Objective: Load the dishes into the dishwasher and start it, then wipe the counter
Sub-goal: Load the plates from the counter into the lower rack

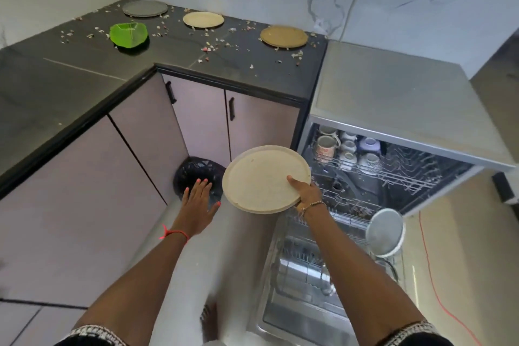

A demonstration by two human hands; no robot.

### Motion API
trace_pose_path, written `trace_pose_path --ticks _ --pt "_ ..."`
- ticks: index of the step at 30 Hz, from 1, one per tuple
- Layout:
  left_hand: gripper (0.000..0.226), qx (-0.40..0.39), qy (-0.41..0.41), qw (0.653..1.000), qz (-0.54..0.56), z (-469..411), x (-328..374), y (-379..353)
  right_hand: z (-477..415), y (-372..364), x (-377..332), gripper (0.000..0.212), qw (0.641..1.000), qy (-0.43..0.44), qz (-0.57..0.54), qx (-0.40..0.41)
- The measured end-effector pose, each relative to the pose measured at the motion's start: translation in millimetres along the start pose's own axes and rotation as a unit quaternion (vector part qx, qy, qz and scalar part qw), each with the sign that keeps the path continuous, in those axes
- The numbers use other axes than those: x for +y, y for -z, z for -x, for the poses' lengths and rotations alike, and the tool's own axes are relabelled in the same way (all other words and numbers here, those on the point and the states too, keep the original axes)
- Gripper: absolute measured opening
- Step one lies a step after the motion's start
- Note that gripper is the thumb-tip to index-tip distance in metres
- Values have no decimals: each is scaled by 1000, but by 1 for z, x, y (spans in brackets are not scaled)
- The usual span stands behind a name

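My right hand point(306, 194) grips the right rim of a cream plate point(261, 180), holding it tilted above the floor just left of the open dishwasher point(393, 182). My left hand point(198, 199) hovers open with spread fingers beside the plate, over a black bin point(191, 174). The dishwasher's upper rack point(398, 174) holds several cups point(348, 149); a grey plate point(384, 230) stands upright in the pulled-out lower rack point(317, 255). On the black counter point(84, 78) lie a grey plate point(145, 8), a cream plate point(203, 19), a brown plate point(283, 36) and a green bowl point(129, 33).
Food scraps point(213, 46) are scattered over the counter around the dishes. Pink cabinet doors point(202, 121) sit under the counter in the corner. The dishwasher door point(295, 303) lies open in front of me. A red cable point(432, 284) runs down at the right.
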State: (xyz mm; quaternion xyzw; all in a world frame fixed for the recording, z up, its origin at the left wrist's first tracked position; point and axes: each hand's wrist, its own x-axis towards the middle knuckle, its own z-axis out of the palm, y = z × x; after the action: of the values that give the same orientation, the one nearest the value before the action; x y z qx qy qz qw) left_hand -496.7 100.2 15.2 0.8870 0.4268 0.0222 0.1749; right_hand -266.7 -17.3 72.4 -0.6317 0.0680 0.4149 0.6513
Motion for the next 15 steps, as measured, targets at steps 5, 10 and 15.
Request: trace_pose_path --ticks 5,10,15 --pt "62 10 -18 1000 24 36 66 -31 16 82 0 48 1000 -3 12 14" --pt "63 0 -39 999 9 67 115 -51 31 155 3 52 999 -15 14 38" --pt "61 -21 -66 998 -4 90 146 -68 47 211 12 48 998 -21 9 55"
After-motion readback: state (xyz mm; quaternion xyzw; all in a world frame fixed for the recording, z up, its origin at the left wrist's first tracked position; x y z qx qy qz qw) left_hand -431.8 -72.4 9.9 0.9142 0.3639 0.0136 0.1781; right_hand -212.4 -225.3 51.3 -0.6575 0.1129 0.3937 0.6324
